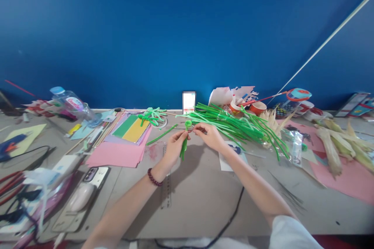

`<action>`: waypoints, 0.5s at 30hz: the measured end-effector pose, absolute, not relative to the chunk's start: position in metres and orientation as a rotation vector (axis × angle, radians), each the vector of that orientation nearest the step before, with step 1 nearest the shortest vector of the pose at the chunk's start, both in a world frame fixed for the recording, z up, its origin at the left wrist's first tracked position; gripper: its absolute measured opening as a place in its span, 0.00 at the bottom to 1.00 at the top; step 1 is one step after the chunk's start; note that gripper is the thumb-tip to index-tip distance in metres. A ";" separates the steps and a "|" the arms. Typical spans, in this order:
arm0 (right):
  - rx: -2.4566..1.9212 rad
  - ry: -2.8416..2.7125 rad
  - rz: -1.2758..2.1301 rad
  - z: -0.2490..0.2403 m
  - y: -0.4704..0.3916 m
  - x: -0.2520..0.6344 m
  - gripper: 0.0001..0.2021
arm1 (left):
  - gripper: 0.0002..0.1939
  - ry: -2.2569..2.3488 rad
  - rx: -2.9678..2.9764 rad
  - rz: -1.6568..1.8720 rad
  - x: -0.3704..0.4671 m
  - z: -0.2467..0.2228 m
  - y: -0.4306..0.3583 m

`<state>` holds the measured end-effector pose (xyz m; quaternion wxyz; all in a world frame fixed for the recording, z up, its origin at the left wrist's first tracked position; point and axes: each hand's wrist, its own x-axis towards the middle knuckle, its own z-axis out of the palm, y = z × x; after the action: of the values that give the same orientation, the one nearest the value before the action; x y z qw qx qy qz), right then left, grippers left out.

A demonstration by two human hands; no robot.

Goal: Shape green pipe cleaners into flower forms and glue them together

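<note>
Between the fingers of my left hand (174, 146) is a small bunch of green pipe cleaners (183, 151), held upright with a round coiled top and the stems hanging below the fingers. My right hand (209, 134) is just beside it, thumb and fingertips pinched near the coil. Something thin and dark seems to run between the two hands, too small to name. Behind and right of my right hand lies a large pile of green pipe cleaners (233, 124). A single green pipe cleaner (162, 135) rests left of my hands.
A clear ruler (166, 190) lies under my left forearm. Pink paper (117, 155) and coloured sheets are on the left, beside a phone (97, 175) and a plastic bottle (71, 103). Dried corn husks (333, 148) lie at right. A black cable (233, 214) crosses the front edge.
</note>
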<state>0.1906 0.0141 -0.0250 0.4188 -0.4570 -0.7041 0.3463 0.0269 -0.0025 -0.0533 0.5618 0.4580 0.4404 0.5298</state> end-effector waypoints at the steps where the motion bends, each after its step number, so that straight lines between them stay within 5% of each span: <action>1: -1.146 -1.753 0.874 -0.027 0.015 0.190 0.06 | 0.14 1.039 1.067 1.250 0.027 -0.054 -0.002; 15: -1.100 -1.693 0.969 -0.048 0.023 0.191 0.14 | 0.14 0.930 0.739 1.300 0.029 -0.050 0.003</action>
<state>0.1910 0.0234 -0.0479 0.4359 -0.4419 -0.6805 0.3893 0.0289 0.0029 -0.0497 0.6368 0.3235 0.4073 0.5691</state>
